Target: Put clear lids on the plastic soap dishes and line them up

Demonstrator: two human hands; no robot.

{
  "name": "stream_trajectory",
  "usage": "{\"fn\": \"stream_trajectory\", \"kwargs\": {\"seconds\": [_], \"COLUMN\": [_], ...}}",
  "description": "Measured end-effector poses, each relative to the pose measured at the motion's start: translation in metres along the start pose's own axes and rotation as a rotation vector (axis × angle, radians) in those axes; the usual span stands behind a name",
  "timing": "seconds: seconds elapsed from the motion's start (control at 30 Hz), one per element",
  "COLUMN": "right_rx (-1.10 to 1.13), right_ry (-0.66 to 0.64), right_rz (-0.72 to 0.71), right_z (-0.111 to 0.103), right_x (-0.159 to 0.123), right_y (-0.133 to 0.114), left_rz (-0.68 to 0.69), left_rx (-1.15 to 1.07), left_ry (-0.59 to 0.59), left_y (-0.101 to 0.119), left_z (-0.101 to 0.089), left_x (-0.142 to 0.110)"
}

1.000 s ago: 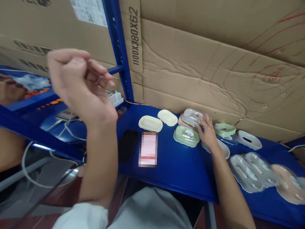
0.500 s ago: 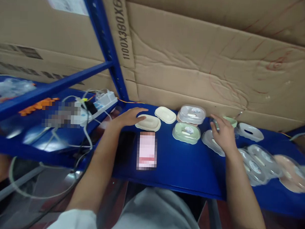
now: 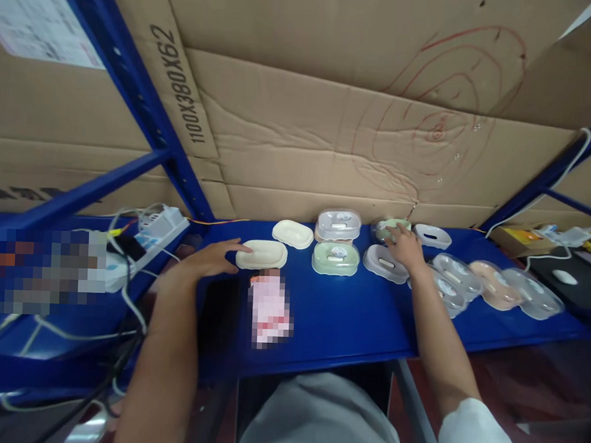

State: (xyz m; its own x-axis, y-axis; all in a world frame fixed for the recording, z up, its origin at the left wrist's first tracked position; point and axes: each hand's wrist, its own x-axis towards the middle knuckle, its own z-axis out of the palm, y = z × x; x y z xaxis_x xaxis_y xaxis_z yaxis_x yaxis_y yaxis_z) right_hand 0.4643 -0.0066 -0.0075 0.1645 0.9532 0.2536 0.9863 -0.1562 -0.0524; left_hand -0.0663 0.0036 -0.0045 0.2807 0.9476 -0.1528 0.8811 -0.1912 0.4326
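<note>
My left hand (image 3: 211, 258) lies flat with fingers stretched out, its fingertips touching a cream oval dish (image 3: 262, 254) on the blue shelf (image 3: 350, 320). My right hand (image 3: 405, 243) reaches to the back of the shelf, fingers curled on a small green dish (image 3: 391, 227), over a white lid (image 3: 385, 263). Between the hands lie a second cream dish (image 3: 292, 233), a green oval box (image 3: 335, 258) and a clear-lidded box (image 3: 338, 223).
More clear and pink lidded boxes (image 3: 497, 290) line the shelf to the right, with a white tray (image 3: 432, 236) behind. A blurred pink card (image 3: 269, 308) and a dark phone (image 3: 221, 303) lie near the front. A power strip (image 3: 162, 222) with cables sits left; cardboard (image 3: 328, 132) backs the shelf.
My left hand came down from a raised fist to rest flat at the cream dish. My right hand moved from the clear-lidded box rightward to the small green dish. The view swung right.
</note>
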Motion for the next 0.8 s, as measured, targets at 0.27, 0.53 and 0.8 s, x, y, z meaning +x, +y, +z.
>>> {"fn": "stream_trajectory", "kwargs": {"seconds": [0.27,0.53,0.8], "right_rx": [-0.011,0.034,-0.024], "right_ry": [0.055,0.053,-0.147], "right_rz": [0.045,0.012,-0.087], "right_z": [0.010,0.014,0.013], "right_x": [0.008,0.009,0.022], "right_y": [0.003,0.014,0.017], "left_rz": [0.110,0.248,0.501], "left_rx": [-0.048,-0.096,-0.022], "left_ry": [0.079,0.254,0.429], "left_y": [-0.007,0.014,0.103], "left_z": [0.008,-0.006,-0.006], "left_x": [0.013,-0.002,-0.072]}}
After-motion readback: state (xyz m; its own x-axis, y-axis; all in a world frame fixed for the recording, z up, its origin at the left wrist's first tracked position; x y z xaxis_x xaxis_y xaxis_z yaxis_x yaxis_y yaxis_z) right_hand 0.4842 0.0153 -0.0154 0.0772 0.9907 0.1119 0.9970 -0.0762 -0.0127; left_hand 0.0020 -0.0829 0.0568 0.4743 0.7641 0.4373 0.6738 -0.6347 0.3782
